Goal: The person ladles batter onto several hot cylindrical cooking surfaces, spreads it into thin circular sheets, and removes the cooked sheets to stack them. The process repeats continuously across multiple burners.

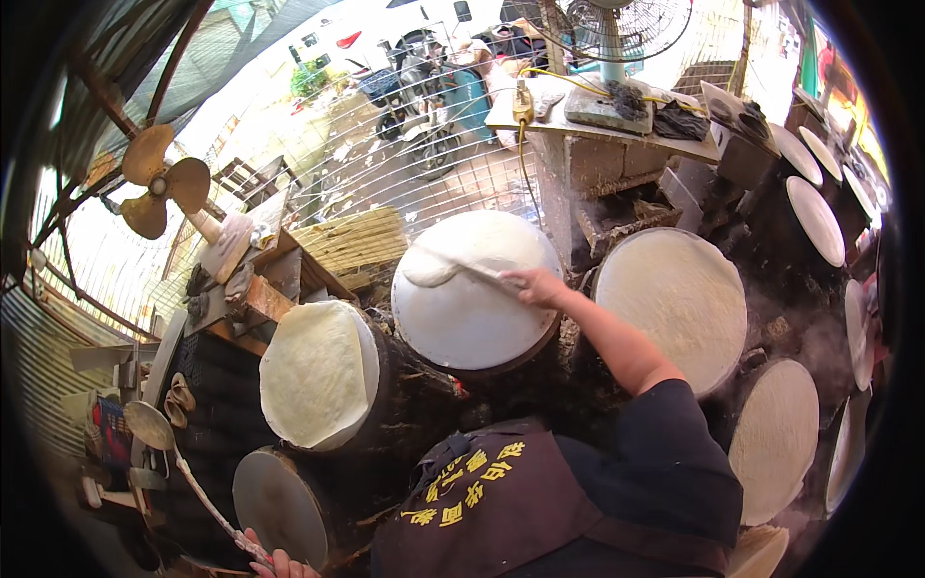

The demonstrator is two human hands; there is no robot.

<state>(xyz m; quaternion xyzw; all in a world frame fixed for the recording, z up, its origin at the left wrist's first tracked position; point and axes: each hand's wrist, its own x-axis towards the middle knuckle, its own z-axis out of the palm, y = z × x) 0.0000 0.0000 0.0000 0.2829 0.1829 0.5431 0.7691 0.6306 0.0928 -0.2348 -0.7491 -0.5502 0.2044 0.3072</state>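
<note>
Pale, smooth, round-edged batter point(499, 243)

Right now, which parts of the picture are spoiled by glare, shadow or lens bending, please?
Head view: glare bleaches the outdoors beyond the grey wire-mesh fence; head view: deep shadow hides detail just below the round, white-topped griddle at centre; head view: the lens bends the grey corrugated metal wall near the left rim.

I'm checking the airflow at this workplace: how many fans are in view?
2: a bronze three-bladed fan at the upper left, and a wire-caged fan at the top, partly cut off by the picture's edge. Others may be hidden.
</note>
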